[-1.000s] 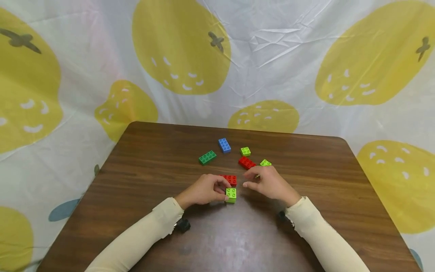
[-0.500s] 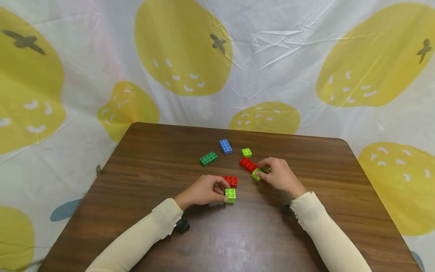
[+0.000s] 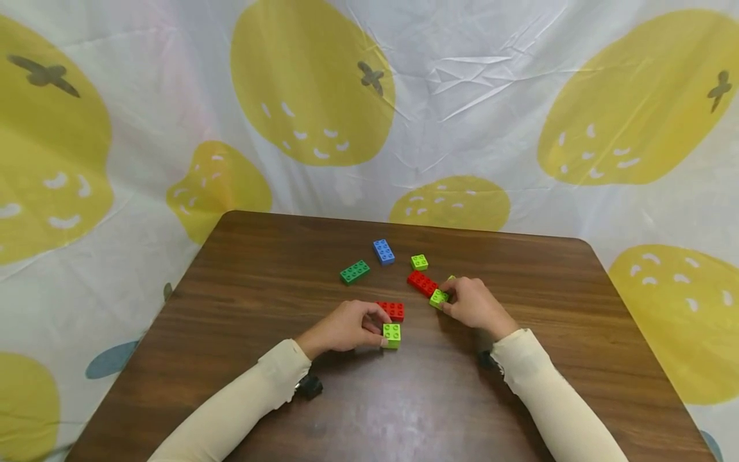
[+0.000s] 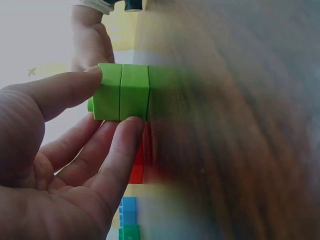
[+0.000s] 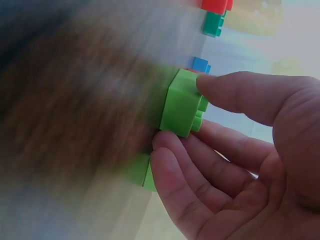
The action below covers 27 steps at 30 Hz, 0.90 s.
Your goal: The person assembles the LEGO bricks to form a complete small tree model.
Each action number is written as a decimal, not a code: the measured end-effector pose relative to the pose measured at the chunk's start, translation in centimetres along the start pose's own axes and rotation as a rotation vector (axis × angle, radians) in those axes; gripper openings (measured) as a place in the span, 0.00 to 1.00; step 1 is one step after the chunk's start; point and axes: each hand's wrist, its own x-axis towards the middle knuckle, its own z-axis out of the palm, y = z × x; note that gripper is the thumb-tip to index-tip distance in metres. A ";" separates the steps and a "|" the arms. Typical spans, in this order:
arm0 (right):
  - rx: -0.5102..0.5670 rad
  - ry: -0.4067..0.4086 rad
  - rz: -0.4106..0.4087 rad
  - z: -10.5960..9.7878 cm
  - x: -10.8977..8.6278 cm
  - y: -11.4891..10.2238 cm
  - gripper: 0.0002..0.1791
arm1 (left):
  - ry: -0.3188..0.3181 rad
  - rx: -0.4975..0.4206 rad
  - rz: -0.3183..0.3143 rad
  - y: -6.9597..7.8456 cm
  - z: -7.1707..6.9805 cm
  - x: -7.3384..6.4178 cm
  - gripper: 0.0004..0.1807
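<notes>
My left hand (image 3: pixel 344 326) holds two lime green 2x2 toy bricks (image 3: pixel 392 335), stacked one on the other, by thumb and fingers. The left wrist view shows the seam between these stacked bricks (image 4: pixel 121 92), low over the tabletop. To the right, my right hand (image 3: pixel 476 303) pinches a single lime green brick (image 3: pixel 439 298). In the right wrist view, thumb and fingertips touch opposite sides of this brick (image 5: pixel 181 107). Another lime green brick (image 5: pixel 149 174) lies partly hidden behind those fingers. A red brick (image 3: pixel 394 311) lies just beyond the left hand, partly covered by it.
A second red brick (image 3: pixel 422 283) lies beside the pinched one. Farther back are a lime green brick (image 3: pixel 419 262), a blue brick (image 3: pixel 383 251) and a dark green brick (image 3: pixel 355 272). The brown table (image 3: pixel 277 269) meets a lemon-patterned cloth (image 3: pixel 439 128) behind.
My right hand has moved right, from hovering near the bricks with fingers apart to pinching a lime green one. The left hand stays in place with its stack.
</notes>
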 end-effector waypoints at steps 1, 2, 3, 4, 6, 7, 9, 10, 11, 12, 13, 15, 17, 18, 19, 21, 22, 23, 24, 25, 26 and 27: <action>-0.005 0.001 -0.003 0.0 0.0 -0.1 0.17 | -0.002 -0.001 0.001 0.0 0.0 0.0 0.18; -0.009 0.002 -0.004 0.1 0.0 -0.1 0.16 | -0.003 -0.002 0.002 0.1 0.0 0.0 0.18; -0.010 0.001 -0.004 0.1 0.0 -0.2 0.16 | -0.005 -0.002 0.003 0.1 0.0 0.0 0.18; -0.010 0.001 -0.005 0.1 0.0 -0.2 0.16 | -0.007 -0.003 0.002 0.1 0.0 0.0 0.18; -0.010 0.003 -0.005 0.0 0.0 -0.4 0.16 | -0.009 -0.004 0.002 0.1 0.0 0.0 0.18; -0.010 0.004 -0.006 0.0 0.0 -0.4 0.16 | -0.010 -0.004 0.002 0.1 0.0 0.1 0.18; -0.013 0.010 -0.012 0.0 -0.1 -0.6 0.16 | -0.008 -0.005 -0.001 0.1 -0.1 0.0 0.18; -0.013 0.017 -0.015 -0.1 -0.1 -0.7 0.16 | -0.008 -0.005 -0.001 0.1 -0.1 0.1 0.18; -0.012 0.024 -0.018 -0.1 -0.2 -0.7 0.16 | -0.007 -0.005 -0.001 0.1 -0.1 0.0 0.18; -0.011 0.031 -0.023 -0.2 -0.3 -0.8 0.16 | -0.008 -0.004 -0.002 0.0 -0.1 0.0 0.17; -0.007 0.038 -0.029 -0.2 -0.3 -0.9 0.16 | -0.009 -0.003 -0.002 0.0 -0.1 0.0 0.17; -0.001 0.054 -0.038 -0.4 -0.5 -1.2 0.17 | -0.010 0.000 -0.003 0.0 -0.1 0.0 0.17; 0.012 0.065 -0.048 -0.5 -0.7 -1.5 0.17 | -0.011 0.001 -0.003 0.1 -0.1 0.0 0.17; 0.023 0.068 -0.056 -0.6 -0.9 -1.7 0.17 | -0.011 0.003 -0.004 0.1 -0.1 0.0 0.17; 0.036 0.071 -0.065 -0.7 -1.0 -1.9 0.17 | -0.009 0.003 -0.006 0.1 -0.1 0.0 0.17; 0.062 0.080 -0.090 -0.8 -1.3 -2.5 0.17 | -0.006 0.005 -0.004 0.1 -0.1 0.0 0.18; 0.077 0.086 -0.105 -0.9 -1.4 -2.8 0.17 | -0.005 0.006 -0.002 0.0 -0.1 0.0 0.18; 0.090 0.090 -0.125 -0.9 -1.6 -3.0 0.17 | -0.004 0.009 -0.002 0.0 0.0 0.0 0.18; 0.101 0.096 -0.146 -0.8 -1.7 -3.3 0.17 | -0.002 0.013 0.000 0.0 0.0 0.0 0.18; 0.108 0.103 -0.168 -0.8 -1.9 -3.5 0.17 | -0.001 0.015 0.001 -0.1 0.0 0.0 0.18; 0.113 0.110 -0.190 -0.8 -2.1 -3.8 0.17 | -0.001 0.018 0.004 -0.1 0.1 0.0 0.18; 0.116 0.115 -0.213 -0.7 -2.2 -4.0 0.17 | -0.001 0.019 0.005 -0.2 0.1 0.0 0.18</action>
